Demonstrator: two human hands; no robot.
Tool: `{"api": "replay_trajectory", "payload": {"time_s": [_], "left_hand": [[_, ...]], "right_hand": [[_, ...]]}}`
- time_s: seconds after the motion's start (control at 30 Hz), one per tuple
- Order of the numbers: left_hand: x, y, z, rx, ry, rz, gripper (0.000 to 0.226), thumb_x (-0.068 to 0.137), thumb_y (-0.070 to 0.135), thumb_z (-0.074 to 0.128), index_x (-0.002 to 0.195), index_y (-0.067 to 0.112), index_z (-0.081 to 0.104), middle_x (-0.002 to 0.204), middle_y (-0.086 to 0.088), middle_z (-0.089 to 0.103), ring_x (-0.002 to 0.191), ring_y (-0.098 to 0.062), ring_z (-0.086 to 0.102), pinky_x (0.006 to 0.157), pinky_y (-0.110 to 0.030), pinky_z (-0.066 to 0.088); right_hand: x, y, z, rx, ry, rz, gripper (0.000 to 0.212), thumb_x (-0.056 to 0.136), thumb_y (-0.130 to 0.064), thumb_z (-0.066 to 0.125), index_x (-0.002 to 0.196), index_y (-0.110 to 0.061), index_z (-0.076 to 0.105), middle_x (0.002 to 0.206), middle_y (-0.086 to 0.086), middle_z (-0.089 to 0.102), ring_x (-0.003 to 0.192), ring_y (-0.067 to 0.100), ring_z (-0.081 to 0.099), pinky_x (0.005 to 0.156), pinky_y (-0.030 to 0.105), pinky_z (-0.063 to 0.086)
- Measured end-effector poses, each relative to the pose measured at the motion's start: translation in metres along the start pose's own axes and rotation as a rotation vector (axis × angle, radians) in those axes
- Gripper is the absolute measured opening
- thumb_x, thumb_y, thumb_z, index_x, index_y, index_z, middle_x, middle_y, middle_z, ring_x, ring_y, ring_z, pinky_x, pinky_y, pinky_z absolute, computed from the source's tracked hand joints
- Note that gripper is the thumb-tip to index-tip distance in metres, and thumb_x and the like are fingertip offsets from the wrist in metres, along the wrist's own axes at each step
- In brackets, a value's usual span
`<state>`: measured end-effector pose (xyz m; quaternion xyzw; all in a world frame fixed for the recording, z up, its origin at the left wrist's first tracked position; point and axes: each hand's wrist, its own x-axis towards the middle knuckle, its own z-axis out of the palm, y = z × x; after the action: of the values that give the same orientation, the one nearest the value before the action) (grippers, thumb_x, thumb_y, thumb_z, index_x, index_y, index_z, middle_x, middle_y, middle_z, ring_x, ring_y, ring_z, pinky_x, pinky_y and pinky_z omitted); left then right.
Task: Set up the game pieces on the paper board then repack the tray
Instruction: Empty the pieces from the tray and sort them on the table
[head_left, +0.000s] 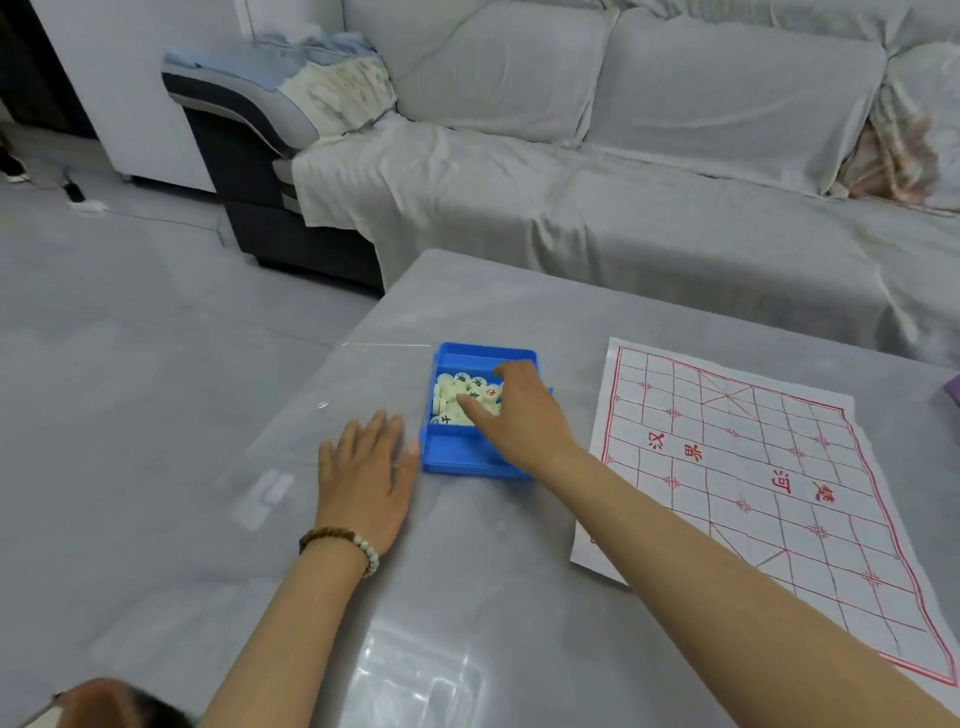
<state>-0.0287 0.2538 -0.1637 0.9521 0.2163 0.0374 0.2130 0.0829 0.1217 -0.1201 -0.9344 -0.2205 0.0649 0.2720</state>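
- The right hand (519, 415) reaches into the blue tray (457, 457), fingers curled down among the pieces (457, 397); I cannot tell whether it has actually pinched one.
- The left hand (366, 467) lies flat and open on the bench (467, 597), just left of the tray, holding nothing.
- Risk: the tray is light and unbraced, so digging could slide or tip it, scattering discs.
- Risk: the discs are heaped, so lifting one may drag neighbours over the rim.
- The tray's far compartment holds the pale round pieces; its near compartment looks empty.
- The paper board (753, 467) lies right of the tray, bare and creased, so a sleeveless arm brushing it could shift it.
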Motion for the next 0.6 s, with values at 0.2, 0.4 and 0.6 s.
{"api": "replay_trajectory", "payload": {"time_s": [0.2, 0.4, 0.6], "left_hand": [[0.002, -0.002, 0.002, -0.015, -0.004, 0.011, 0.052, 0.098, 0.042, 0.014, 0.148, 0.030, 0.006, 0.156, 0.011, -0.001, 0.143, -0.013, -0.007, 0.115, -0.038, -0.010], [0.003, 0.003, 0.001, -0.006, -0.013, -0.021, 0.052, 0.098, 0.041, 0.012, 0.148, 0.029, 0.005, 0.156, 0.010, -0.003, 0.143, -0.014, -0.008, 0.115, -0.039, -0.009], [0.002, 0.006, 0.000, 0.017, -0.017, -0.033, 0.054, 0.097, 0.043, 0.010, 0.148, 0.028, 0.002, 0.156, 0.009, -0.006, 0.143, -0.015, -0.011, 0.115, -0.040, -0.010]], "right_hand": [[0.033, -0.010, 0.036, -0.293, 0.078, 0.174, 0.074, 0.089, -0.064, 0.033, 0.127, -0.001, 0.037, 0.131, 0.017, 0.038, 0.119, 0.031, 0.037, 0.099, 0.036, 0.032], [0.037, 0.000, 0.048, -0.266, 0.170, 0.077, 0.055, 0.092, -0.055, 0.036, 0.119, -0.008, 0.044, 0.118, 0.010, 0.046, 0.110, 0.029, 0.039, 0.093, 0.036, 0.032], [0.040, 0.012, 0.042, -0.212, 0.115, -0.078, 0.035, 0.091, -0.046, 0.043, 0.107, -0.015, 0.050, 0.105, 0.003, 0.046, 0.101, 0.024, 0.044, 0.085, 0.034, 0.035]]}}
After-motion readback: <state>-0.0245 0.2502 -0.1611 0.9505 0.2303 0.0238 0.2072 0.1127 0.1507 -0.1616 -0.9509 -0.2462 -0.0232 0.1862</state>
